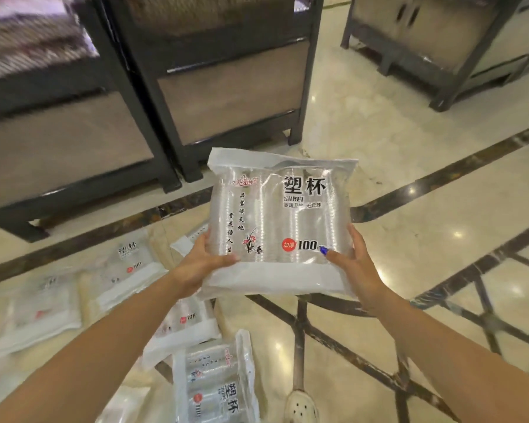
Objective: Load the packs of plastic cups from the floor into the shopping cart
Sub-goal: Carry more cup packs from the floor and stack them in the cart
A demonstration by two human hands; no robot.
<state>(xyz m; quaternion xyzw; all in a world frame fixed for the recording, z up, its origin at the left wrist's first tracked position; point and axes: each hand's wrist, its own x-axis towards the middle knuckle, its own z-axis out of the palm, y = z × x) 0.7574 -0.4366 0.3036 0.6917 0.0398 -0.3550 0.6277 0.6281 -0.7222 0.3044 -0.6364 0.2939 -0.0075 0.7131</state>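
I held one pack of plastic cups [280,221] up in front of me, above the floor [379,141], between both hands. My left hand [200,264] gripped its lower left corner, thumb pressed flat on the front face and fingers behind. My right hand [353,264] gripped the lower right edge, thumb with a blue-painted nail on the front, fingers wrapped round the side. Both hands were clamped on the pack.

The pack was a clear bag with white bands along top and bottom. Rows of stacked transparent cups showed through it. The front carried large black characters, the word "SUBEI", columns of smaller black characters, a red flower motif and a red disc beside the figure "100".

More packs on the floor [40,309] lay down to my left and below my arms, some overlapping; those at far left were blurred and their print was unreadable. One pack near my foot [216,383] was cut off by the lower frame edge. My fingers behind the held pack were hidden. A white shoe [300,406] was partly cut off at the bottom. Dark-framed display stands [226,87] stood behind, their upper parts out of frame. The cart was not clearly made out.
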